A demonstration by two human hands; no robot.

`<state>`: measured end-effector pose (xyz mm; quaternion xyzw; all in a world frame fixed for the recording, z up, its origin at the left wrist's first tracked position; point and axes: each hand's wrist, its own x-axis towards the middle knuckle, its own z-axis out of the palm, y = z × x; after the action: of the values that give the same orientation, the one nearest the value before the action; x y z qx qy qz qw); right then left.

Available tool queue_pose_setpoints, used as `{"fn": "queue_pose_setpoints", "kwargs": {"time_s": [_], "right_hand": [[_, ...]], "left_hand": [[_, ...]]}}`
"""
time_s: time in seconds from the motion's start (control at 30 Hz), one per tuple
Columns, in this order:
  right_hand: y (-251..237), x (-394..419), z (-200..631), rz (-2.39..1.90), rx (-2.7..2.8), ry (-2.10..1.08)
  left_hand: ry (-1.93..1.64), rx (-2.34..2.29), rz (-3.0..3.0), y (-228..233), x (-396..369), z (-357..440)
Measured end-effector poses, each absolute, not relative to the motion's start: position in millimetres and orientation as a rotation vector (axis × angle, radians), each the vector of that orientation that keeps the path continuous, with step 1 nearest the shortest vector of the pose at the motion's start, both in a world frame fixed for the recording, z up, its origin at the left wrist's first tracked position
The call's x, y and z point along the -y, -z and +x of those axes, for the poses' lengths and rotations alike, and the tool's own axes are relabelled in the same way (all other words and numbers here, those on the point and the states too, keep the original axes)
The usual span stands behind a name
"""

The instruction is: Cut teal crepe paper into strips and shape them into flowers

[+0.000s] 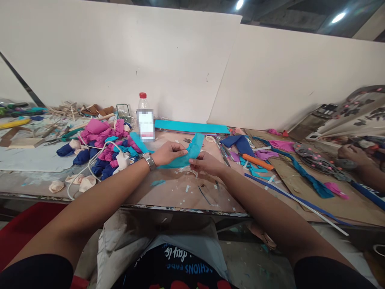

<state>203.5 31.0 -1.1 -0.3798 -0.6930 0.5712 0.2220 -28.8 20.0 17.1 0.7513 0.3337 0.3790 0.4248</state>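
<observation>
A turquoise fabric strip (197,145) is held between my two hands above the table. Its upper edge looks gathered, and one end trails left behind my left wrist. My left hand (171,153), with a metal watch on the wrist, pinches the strip's edge between thumb and fingers. Lower and to the right, my right hand (206,163) pinches the same strip from its other side. Behind the hands, a longer flat turquoise strip (192,127) lies along the wall. Scraps and bits of thread lie on the tabletop (174,192) below.
A red-capped bottle (143,102) stands behind a heap of pink and blue fabric pieces (99,132), crossed by a white cable (90,164). At right lie an orange-handled cutter (258,161), scissors (224,152) and cardboard (300,188). Another person's hand (350,154) is at far right.
</observation>
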Motion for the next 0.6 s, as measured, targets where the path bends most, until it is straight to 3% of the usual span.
{"fn": "queue_pose_setpoints", "kwargs": {"time_s": [0.6], "right_hand": [[3.9,-39.0,202.6,-1.075,1.766,-1.494]], "left_hand": [[-0.882,-0.876,2.034,-11.6,-26.9,-36.4]]}}
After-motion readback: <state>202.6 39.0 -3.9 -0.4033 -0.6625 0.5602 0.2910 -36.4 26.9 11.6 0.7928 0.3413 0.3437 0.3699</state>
